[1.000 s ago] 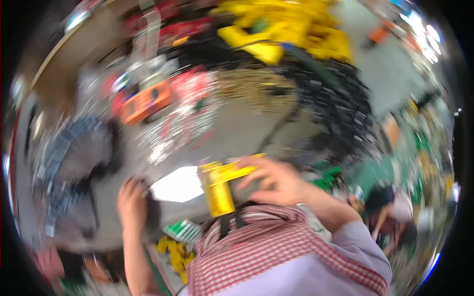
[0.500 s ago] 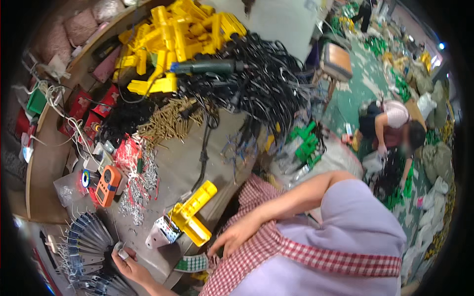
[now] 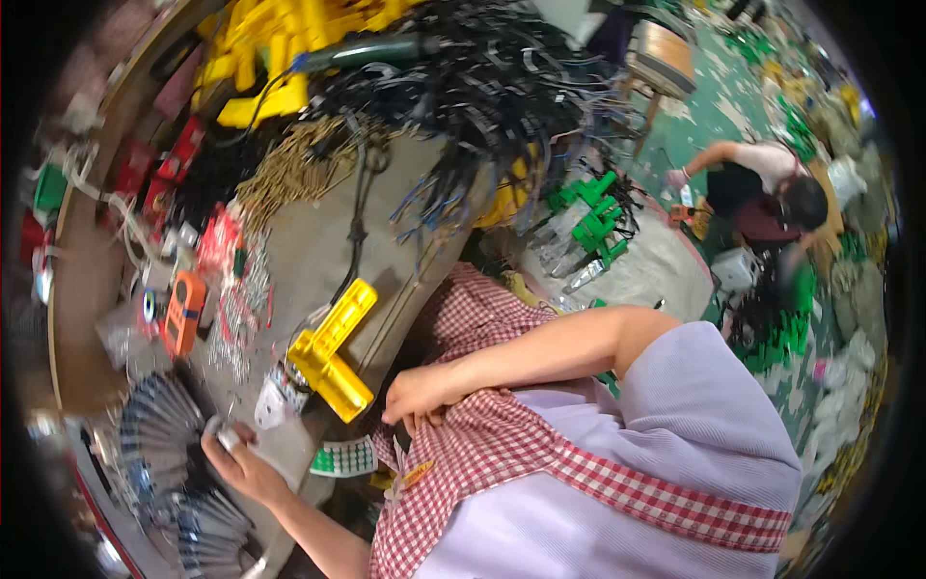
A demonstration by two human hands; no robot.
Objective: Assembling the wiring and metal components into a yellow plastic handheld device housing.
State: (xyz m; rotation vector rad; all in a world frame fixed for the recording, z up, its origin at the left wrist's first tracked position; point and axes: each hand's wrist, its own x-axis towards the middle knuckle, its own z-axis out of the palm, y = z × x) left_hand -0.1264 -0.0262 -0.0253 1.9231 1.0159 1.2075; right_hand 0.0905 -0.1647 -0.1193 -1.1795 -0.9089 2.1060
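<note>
My left hand [image 3: 241,463] is at the table's near left, beside fanned grey metal-looking strips [image 3: 159,434]. Its fingers are curled, with a small pale piece [image 3: 230,438] at them; whether it is held or wrapped round a finger I cannot make out. My right hand [image 3: 420,394] is closed against the red-and-white checked apron [image 3: 492,439], its fingertips hidden. Between the hands lies a yellow T-shaped plastic housing [image 3: 338,372], joined to a white perforated bracket [image 3: 275,400] and a black cable [image 3: 359,227]. A green-dotted sheet [image 3: 344,458] rests by the table edge.
Yellow housings [image 3: 280,39] and tangled black cables [image 3: 482,87] are heaped at the back, with brass-coloured screws [image 3: 294,164] nearer. An orange meter [image 3: 181,314] stands left. Green parts [image 3: 593,217] lie right of the table. Another person [image 3: 772,198] bends over farther right.
The view has shifted, with the table contents sliding up and left. My right hand has curled from pointing fingers into a closed shape at the apron. The other person has stretched an arm out.
</note>
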